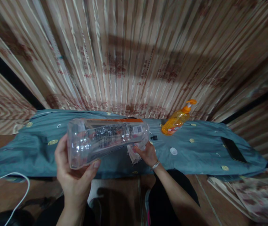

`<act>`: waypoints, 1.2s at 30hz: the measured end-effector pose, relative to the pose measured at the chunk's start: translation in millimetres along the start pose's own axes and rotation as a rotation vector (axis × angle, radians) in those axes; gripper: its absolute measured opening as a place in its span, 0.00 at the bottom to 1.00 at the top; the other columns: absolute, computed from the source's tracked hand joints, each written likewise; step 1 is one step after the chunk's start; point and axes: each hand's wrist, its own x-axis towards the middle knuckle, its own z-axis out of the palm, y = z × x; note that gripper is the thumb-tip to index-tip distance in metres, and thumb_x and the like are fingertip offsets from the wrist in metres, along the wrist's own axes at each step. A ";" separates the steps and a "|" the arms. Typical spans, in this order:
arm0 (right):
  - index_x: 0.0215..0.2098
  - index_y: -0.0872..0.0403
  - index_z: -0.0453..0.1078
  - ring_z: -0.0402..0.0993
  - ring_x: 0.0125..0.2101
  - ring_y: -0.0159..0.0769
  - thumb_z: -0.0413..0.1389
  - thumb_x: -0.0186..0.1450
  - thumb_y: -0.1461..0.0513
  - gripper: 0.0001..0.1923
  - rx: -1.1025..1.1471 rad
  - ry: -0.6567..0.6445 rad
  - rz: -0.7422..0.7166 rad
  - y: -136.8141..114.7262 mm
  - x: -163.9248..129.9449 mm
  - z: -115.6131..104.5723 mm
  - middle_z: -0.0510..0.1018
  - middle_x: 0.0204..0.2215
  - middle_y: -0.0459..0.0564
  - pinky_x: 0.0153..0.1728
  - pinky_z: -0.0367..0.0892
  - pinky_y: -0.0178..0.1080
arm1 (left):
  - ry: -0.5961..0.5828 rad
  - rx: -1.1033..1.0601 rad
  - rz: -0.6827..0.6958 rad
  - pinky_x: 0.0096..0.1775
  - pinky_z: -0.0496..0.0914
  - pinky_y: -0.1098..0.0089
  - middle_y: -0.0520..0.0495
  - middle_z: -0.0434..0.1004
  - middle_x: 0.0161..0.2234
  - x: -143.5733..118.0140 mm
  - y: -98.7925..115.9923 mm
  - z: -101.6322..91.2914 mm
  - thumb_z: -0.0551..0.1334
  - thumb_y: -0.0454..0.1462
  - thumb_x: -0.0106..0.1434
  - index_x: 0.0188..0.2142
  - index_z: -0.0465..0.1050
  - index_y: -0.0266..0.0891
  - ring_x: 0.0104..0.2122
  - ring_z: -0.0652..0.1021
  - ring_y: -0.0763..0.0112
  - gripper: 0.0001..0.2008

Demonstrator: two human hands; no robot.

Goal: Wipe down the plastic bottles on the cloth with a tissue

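From where I stand, I see a large clear plastic bottle (pixel 110 142) held in the air above the bench (pixel 39 158), which is covered with a teal cloth. No liquid shows inside, so I judge it to be light for its size. The wall looks thin: it would bend under a strong squeeze, but I do not expect it to break. The smooth, shiny surface may slip a little, more so if it is wet, which I cannot tell.

The left hand (pixel 74 177) is gripping the broad end, with the thumb on the near side. This seems to me a good place to hold, because the end is probably stiffer than the long wall; the shoulder would be the other good place.

The right hand (pixel 149 154) has its fingers curled at the narrower end, beside a pale, crumpled cloth (pixel 134 156) hanging below. Whether these fingers grip the bottle, the cloth or both, I cannot tell.

The bottle lies on its side, its long axis running nearly left to right. The broad end points to the person's left; the narrower end points right, toward the orange pump bottle (pixel 174 123), and slightly away from the person.
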 end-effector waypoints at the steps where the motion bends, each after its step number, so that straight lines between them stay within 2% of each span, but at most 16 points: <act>1: 0.60 0.47 0.86 1.00 0.52 0.65 0.78 0.65 0.47 0.29 0.001 -0.002 0.002 0.1 0.0 -0.1 1.00 0.50 0.59 0.54 0.95 0.59 | -0.001 0.001 0.002 0.84 0.74 0.28 0.33 0.85 0.79 0.1 0.2 -0.1 0.96 0.55 0.50 0.76 0.85 0.51 0.79 0.84 0.27 0.57; 7: 0.62 0.48 0.85 1.00 0.54 0.65 0.77 0.66 0.46 0.31 0.019 -0.009 -0.019 0.2 -0.4 -0.9 0.99 0.52 0.61 0.56 0.95 0.61 | -0.012 0.019 -0.008 0.84 0.73 0.27 0.32 0.83 0.81 1.2 -1.5 -1.6 0.96 0.55 0.50 0.77 0.83 0.51 0.81 0.82 0.25 0.58; 13: 0.58 0.47 0.86 1.00 0.52 0.65 0.77 0.64 0.46 0.28 0.017 -0.003 0.015 -0.2 -1.0 -0.6 1.00 0.50 0.59 0.54 0.95 0.61 | -0.029 0.013 0.016 0.82 0.78 0.31 0.34 0.86 0.78 -0.1 0.4 0.2 0.95 0.56 0.54 0.77 0.83 0.53 0.79 0.84 0.28 0.55; 22: 0.58 0.47 0.85 1.00 0.52 0.63 0.78 0.65 0.47 0.28 0.008 0.000 -0.015 -0.9 -0.2 -1.2 1.00 0.50 0.59 0.54 0.95 0.57 | -0.017 0.023 0.001 0.85 0.71 0.24 0.31 0.81 0.82 0.8 0.1 1.1 0.95 0.58 0.54 0.78 0.81 0.50 0.82 0.81 0.22 0.58; 28: 0.59 0.48 0.84 1.00 0.53 0.64 0.78 0.65 0.49 0.27 -0.014 -0.001 -0.002 -3.1 -0.8 -0.9 0.99 0.51 0.60 0.54 0.95 0.58 | -0.028 0.016 0.011 0.84 0.75 0.27 0.32 0.83 0.81 1.1 1.1 1.1 0.95 0.56 0.53 0.77 0.82 0.51 0.82 0.81 0.24 0.56; 31: 0.60 0.47 0.85 1.00 0.53 0.64 0.78 0.65 0.50 0.28 -0.013 -0.008 0.007 -2.5 -0.8 -1.5 0.99 0.51 0.59 0.54 0.95 0.58 | -0.014 0.003 -0.008 0.84 0.73 0.25 0.31 0.83 0.81 1.2 2.4 1.5 0.95 0.58 0.52 0.77 0.82 0.50 0.82 0.81 0.23 0.58; 36: 0.61 0.48 0.85 1.00 0.53 0.67 0.77 0.65 0.49 0.28 0.013 -0.018 -0.006 0.2 0.0 -1.9 0.99 0.52 0.61 0.55 0.95 0.61 | -0.040 0.039 0.022 0.83 0.76 0.28 0.33 0.84 0.80 0.7 3.4 1.7 0.94 0.60 0.56 0.79 0.81 0.53 0.81 0.82 0.26 0.56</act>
